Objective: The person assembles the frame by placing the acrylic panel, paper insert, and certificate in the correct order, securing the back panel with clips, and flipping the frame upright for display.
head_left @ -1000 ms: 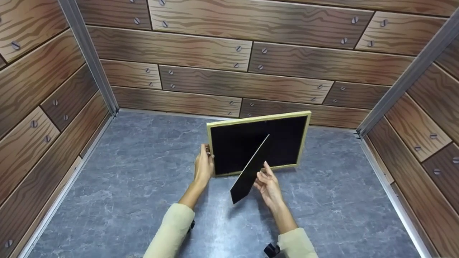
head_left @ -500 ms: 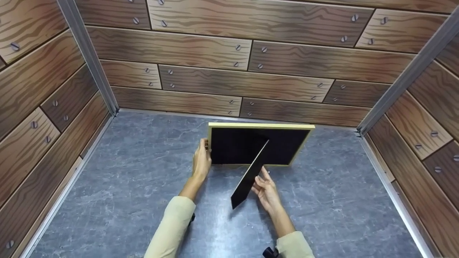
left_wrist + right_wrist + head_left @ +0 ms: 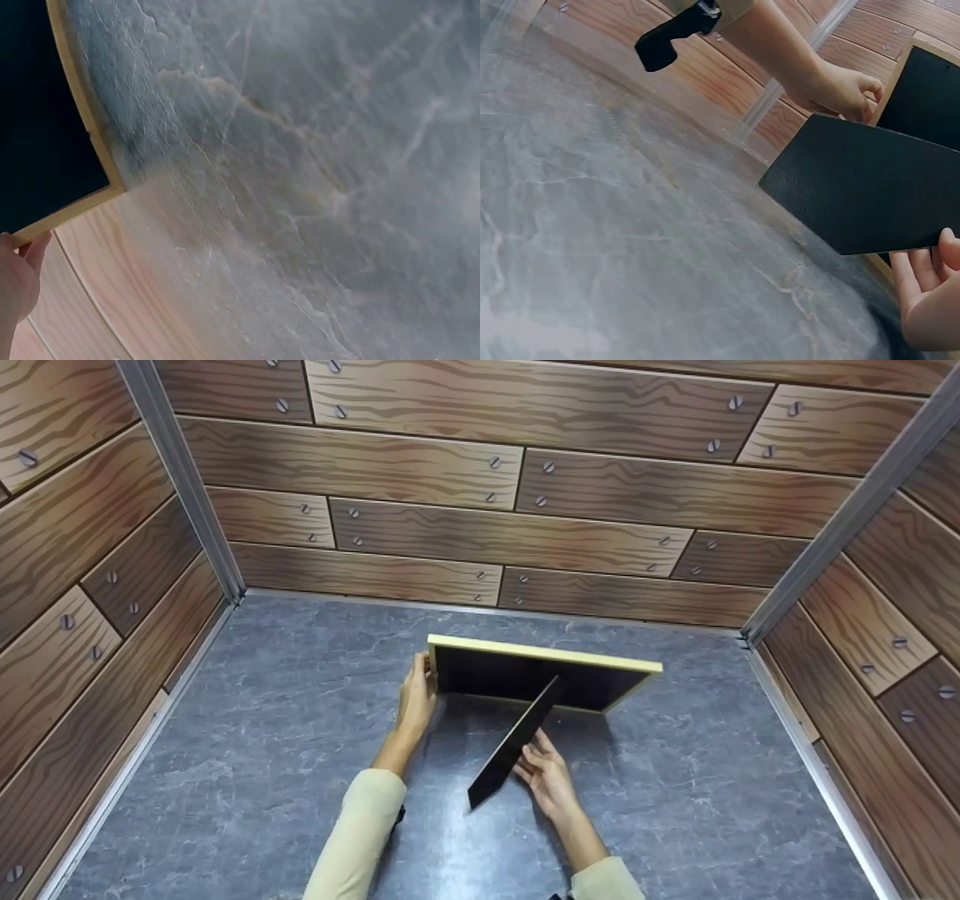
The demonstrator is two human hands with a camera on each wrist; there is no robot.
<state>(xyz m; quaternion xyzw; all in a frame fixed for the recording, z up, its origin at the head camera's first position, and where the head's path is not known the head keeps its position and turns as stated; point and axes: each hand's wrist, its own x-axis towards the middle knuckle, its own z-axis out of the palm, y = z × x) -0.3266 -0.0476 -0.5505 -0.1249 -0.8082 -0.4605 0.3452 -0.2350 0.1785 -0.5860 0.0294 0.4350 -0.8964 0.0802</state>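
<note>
A picture frame (image 3: 495,679) with a black back and a pale yellow wooden rim tilts above the grey floor, its back toward me in the head view. My left hand (image 3: 417,697) grips the frame's left side edge. In the left wrist view, the fingers (image 3: 39,251) pinch the wooden rim near a corner. From the middle of the back, a black easel leg (image 3: 510,750) swings out toward me. My right hand (image 3: 546,776) holds that leg by its right edge, thumb on one face and fingers behind, as the right wrist view shows.
Beneath everything lies a grey marbled surface (image 3: 300,720). Wood-plank-patterned walls (image 3: 420,525) rise at the back and both sides, with metal posts at the corners. A black strap device (image 3: 667,41) sits at the left sleeve.
The frame's top edge has tipped down toward me, and its right end has dropped. Both hands keep their holds; the easel leg and right hand have come slightly nearer and left.
</note>
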